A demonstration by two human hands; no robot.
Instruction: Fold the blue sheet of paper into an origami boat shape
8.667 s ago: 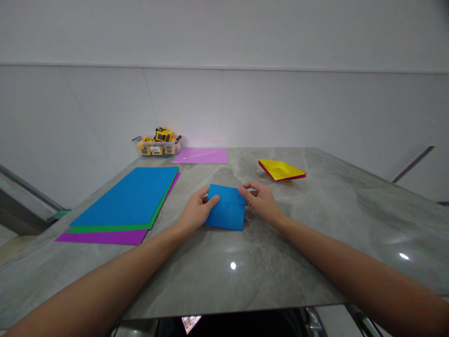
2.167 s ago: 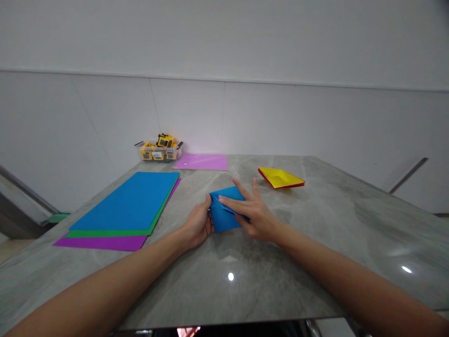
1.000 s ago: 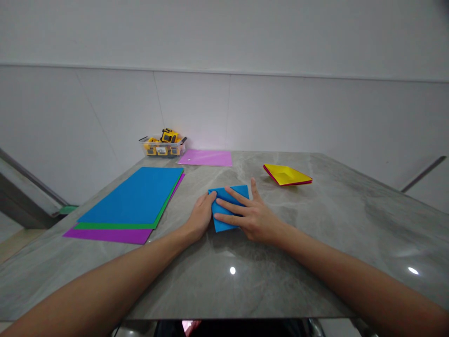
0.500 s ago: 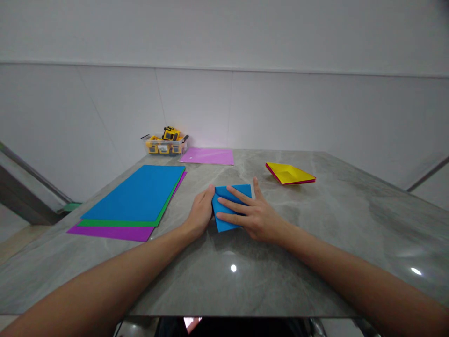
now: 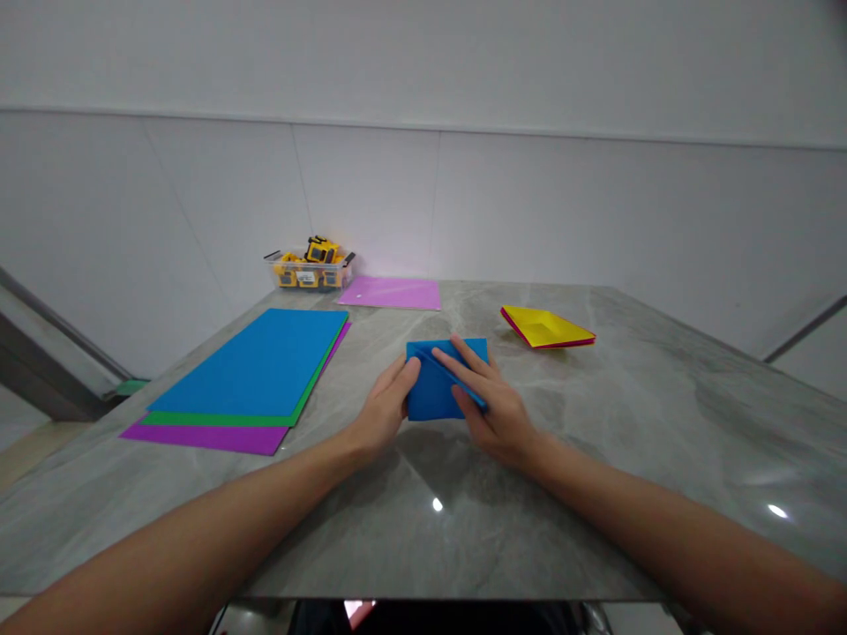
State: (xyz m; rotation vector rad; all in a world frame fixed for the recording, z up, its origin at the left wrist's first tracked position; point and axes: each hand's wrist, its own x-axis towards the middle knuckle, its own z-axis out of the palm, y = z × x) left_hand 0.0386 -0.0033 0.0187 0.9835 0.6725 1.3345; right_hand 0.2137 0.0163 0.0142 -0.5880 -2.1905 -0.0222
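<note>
A folded piece of blue paper (image 5: 433, 392) is between my hands over the middle of the table, with a slanting fold across its face. My left hand (image 5: 387, 401) grips its left edge, the thumb in front and the other fingers mostly hidden behind. On the right side, my right hand (image 5: 493, 401) has its fingers over the front of the paper and the thumb at a raised flap near the lower right. What the fingertips pinch there is partly covered.
Large blue, green and purple sheets (image 5: 258, 362) lie stacked at the left. Folded yellow and red paper (image 5: 548, 328) rests at the right. Behind are a pink sheet (image 5: 392, 293) and a clear box (image 5: 310, 275) of yellow toy vehicles, near the wall.
The blue paper has tipped and shifted slightly up and right. My right hand's spread fingers have drawn together, its thumb now at the flap. My left thumb has moved onto the paper's front.
</note>
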